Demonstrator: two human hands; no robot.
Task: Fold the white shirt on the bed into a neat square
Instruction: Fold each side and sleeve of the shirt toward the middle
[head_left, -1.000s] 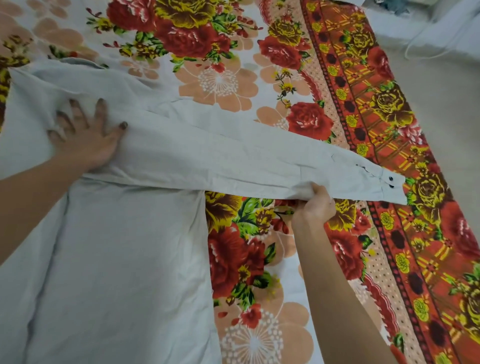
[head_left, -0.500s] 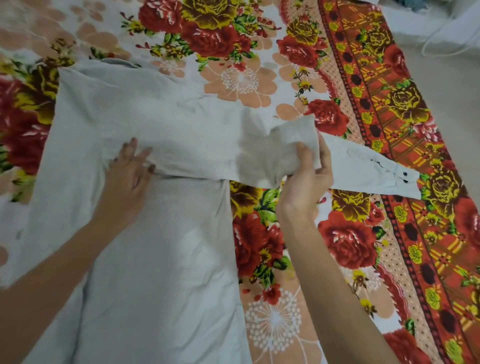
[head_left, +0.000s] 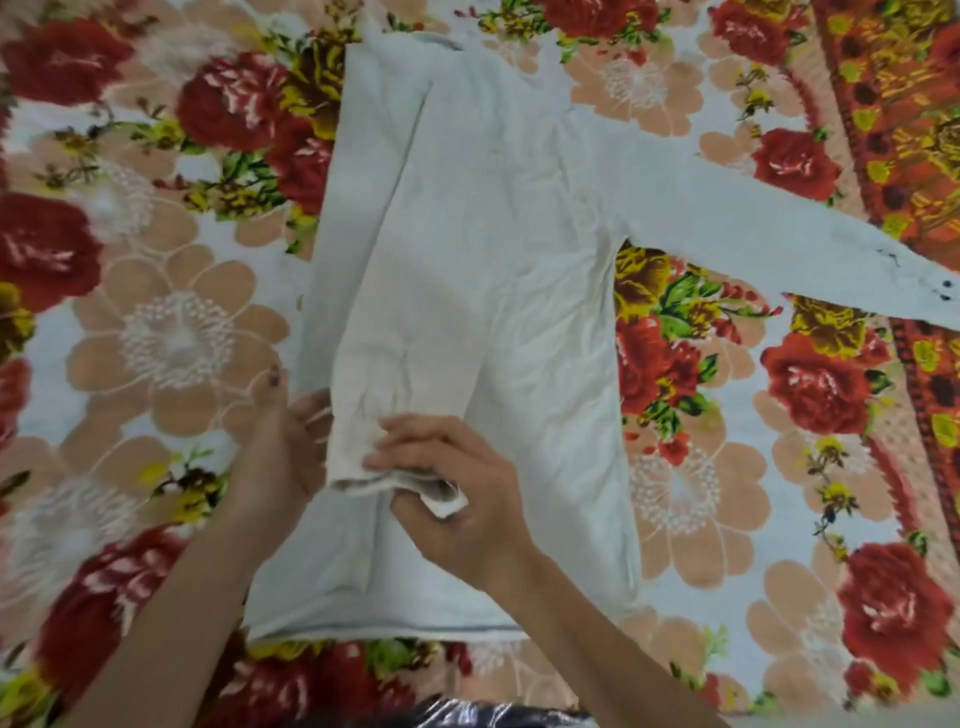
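Note:
The white shirt (head_left: 524, 249) lies flat on the floral bedspread (head_left: 171, 332), collar end far from me and hem near me. Its left side is folded inward, and one sleeve (head_left: 410, 353) runs down over the body toward me. My right hand (head_left: 462, 499) pinches the cuff end of that sleeve. My left hand (head_left: 280, 447) grips the left edge of the same sleeve beside the cuff. The other sleeve (head_left: 769, 228) stretches out to the right, with its buttoned cuff (head_left: 935, 296) at the frame edge.
The bedspread's orange patterned border (head_left: 904, 124) runs along the right side. A dark shiny fabric (head_left: 467, 717) shows at the bottom edge, just past the shirt's hem (head_left: 395, 631).
Both hands have left the outstretched right sleeve and the shoulder area. They now hold the cuff of the sleeve lying down the shirt's left side. The view has swung left and nearer.

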